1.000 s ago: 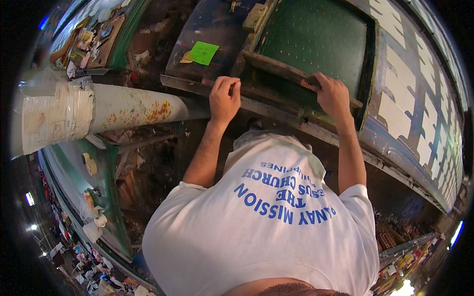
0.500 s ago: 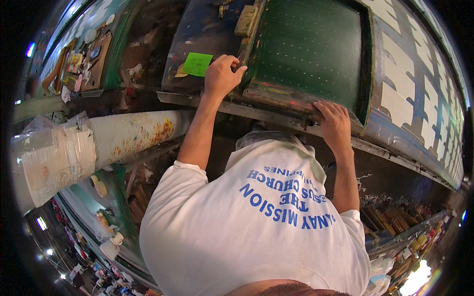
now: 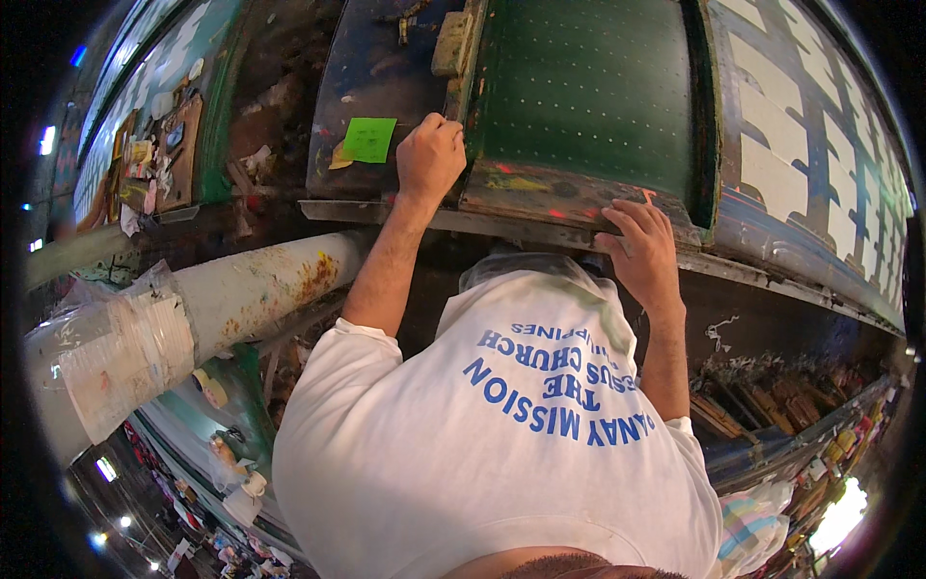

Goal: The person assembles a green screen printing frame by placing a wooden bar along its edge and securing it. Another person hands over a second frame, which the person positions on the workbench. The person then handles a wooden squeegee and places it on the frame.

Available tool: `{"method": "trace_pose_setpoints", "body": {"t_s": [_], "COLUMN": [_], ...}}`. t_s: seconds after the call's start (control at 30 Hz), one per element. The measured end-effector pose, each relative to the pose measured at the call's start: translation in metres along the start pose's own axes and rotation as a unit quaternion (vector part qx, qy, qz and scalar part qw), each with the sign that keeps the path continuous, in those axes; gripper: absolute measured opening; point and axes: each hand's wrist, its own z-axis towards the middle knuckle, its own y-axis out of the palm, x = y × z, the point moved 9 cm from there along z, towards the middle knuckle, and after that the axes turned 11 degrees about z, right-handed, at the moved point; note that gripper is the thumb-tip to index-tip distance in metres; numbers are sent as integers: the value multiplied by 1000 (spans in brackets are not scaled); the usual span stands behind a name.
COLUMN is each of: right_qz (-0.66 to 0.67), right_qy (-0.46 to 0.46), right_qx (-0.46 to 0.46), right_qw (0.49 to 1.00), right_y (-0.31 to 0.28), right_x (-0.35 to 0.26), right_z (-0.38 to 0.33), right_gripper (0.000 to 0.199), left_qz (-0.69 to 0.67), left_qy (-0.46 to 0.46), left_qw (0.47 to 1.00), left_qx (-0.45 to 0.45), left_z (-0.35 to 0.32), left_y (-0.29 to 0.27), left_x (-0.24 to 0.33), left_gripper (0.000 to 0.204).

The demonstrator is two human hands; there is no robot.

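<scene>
A green mesh screen point(image 3: 588, 92) in a paint-stained wooden frame point(image 3: 540, 198) lies on a dark, smeared work table point(image 3: 371, 77). My left hand point(image 3: 429, 156) is closed on the frame's left front corner, knuckles up. At the frame's front edge my right hand point(image 3: 641, 249) grips the wood, fingers curled over the top. My white T-shirt with blue print point(image 3: 502, 425) fills the lower middle and hides what is beneath the table edge.
A green sticky note point(image 3: 369, 140) lies just left of my left hand. A wooden hinge block point(image 3: 451, 43) sits at the frame's far left. A white, rust-stained pipe point(image 3: 260, 289) with plastic wrap point(image 3: 116, 352) runs below left. White printed panels point(image 3: 801, 125) lie to the right.
My left hand has slid from the frame's front edge up to its left corner beside the green note. My right hand has stayed on the front edge.
</scene>
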Motion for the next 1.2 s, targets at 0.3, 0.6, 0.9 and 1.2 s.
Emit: {"method": "trace_pose_setpoints", "body": {"t_s": [0.3,0.6,0.9,1.2], "right_qz": [66,129,160,147], "right_qy": [-77,-135,-156,-133], "right_qx": [-32,-53,-69,-57], "right_qw": [994,981,972,979], "right_y": [-1,-8,-6,-12], "right_x": [-8,-7,-9,-3], "right_z": [0,4,-1,-10], "right_gripper": [32,30,25,22], "left_qz": [-108,-46,16,120], "left_qy": [-73,-219,-177,-3], "left_qw": [991,964,981,992], "left_qx": [42,-141,-75,-31], "left_z": [-9,-88,-58,0], "left_y": [-10,-58,-64,-3], "left_x": [-16,-52,-28,12], "left_gripper": [11,21,15,14]}}
